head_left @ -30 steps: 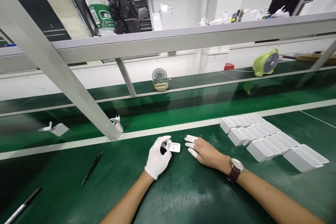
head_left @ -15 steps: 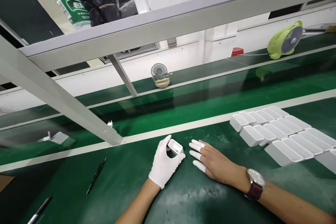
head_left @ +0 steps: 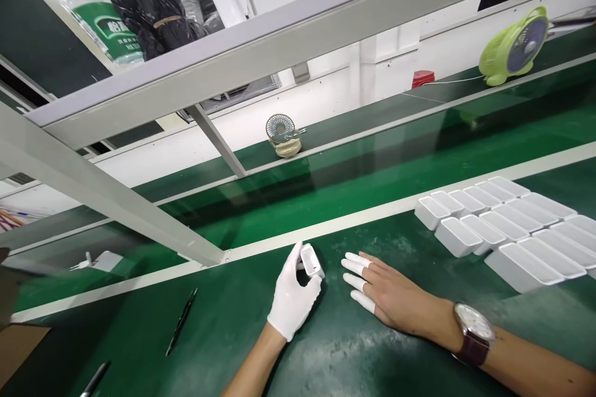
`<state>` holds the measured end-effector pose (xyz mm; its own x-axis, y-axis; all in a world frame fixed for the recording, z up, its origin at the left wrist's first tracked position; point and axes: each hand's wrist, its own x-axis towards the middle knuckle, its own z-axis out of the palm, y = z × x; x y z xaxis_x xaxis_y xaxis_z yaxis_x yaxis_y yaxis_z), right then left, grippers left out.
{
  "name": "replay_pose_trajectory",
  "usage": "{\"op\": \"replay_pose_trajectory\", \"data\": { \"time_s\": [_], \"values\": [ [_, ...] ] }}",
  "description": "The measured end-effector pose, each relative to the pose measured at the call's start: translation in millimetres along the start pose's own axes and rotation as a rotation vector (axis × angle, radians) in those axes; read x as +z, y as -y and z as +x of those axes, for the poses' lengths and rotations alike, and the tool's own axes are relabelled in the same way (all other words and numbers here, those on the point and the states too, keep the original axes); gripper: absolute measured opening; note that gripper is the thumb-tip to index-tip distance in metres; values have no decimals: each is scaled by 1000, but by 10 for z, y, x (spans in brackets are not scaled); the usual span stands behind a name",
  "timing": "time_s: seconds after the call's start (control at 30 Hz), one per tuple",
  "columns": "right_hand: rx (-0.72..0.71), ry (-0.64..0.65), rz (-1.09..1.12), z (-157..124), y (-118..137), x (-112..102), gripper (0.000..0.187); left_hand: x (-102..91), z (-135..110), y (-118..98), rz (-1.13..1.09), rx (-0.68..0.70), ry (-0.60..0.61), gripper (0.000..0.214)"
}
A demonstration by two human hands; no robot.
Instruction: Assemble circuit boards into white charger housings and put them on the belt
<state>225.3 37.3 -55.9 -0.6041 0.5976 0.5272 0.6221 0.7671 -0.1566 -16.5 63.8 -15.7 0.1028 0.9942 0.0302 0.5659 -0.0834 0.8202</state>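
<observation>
My left hand (head_left: pixel 294 291), in a white glove, grips a small white plastic housing (head_left: pixel 311 259) between thumb and fingers, just above or on the green tabletop; which one I cannot tell. The housing is hollow, its open side faces up towards me, and a small dark slot shows inside. To its right my right hand (head_left: pixel 384 291) rests palm down on the table, holding nothing. Its fingers are stretched out, several wearing white finger cots, and a watch (head_left: pixel 475 325) is on the wrist. A gap separates that hand from the housing.
Rows of similar white housings (head_left: pixel 507 223) stand at the right. Two pens, one black (head_left: pixel 181 322), one dark-tipped (head_left: pixel 96 379), lie left. A slanted metal post (head_left: pixel 139 205) carries a shelf. Beyond are a white plug adapter (head_left: pixel 107 260), small fan (head_left: pixel 282 133) and green fan (head_left: pixel 514 46).
The camera view has shifted and tilted a little. The housing has turned slightly in my left hand. My right hand stays flat, a little farther right in the picture.
</observation>
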Motion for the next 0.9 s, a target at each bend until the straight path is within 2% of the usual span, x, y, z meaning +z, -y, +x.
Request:
{"op": "replay_pose_trajectory", "data": {
  "time_s": [0.23, 0.33, 0.4, 0.47, 0.53, 0.6, 0.67, 0.73, 0.8, 0.87, 0.9],
  "values": [
    [2, -49, 36, -14, 11, 22, 25, 30, -18, 10, -87, 20, -45, 81],
    [-1, -59, 84, -16, 10, 0, 27, 20, -19, 26, -150, 35, -128, 80],
    [23, -61, 168, -23, -2, -11, 32, -10, -2, 51, -209, 73, -224, 69],
    [126, -68, 328, -29, -24, -14, 36, -50, 24, 85, -261, 87, -342, 57],
    [294, -99, 587, -23, -53, -3, 32, -81, 53, 122, -306, 55, -450, 52],
    [453, -147, 889, 1, -81, 17, 28, -95, 81, 149, -341, 28, -524, 52],
    [539, -183, 1089, 46, -104, 33, 34, -96, 104, 141, -345, 46, -573, 51],
    [581, -204, 1135, 107, -116, 20, 44, -106, 100, 64, -313, 79, -604, 50],
    [614, -217, 1115, 169, -105, -56, 51, -150, 22, -100, -282, 101, -628, 42],
    [640, -213, 1087, 190, -45, -219, 50, -239, -188, -323, -265, 114, -604, 30],
    [645, -203, 1073, 166, 12, -333, 47, -298, -350, -433, -253, 121, -554, 28]
  ]
}}
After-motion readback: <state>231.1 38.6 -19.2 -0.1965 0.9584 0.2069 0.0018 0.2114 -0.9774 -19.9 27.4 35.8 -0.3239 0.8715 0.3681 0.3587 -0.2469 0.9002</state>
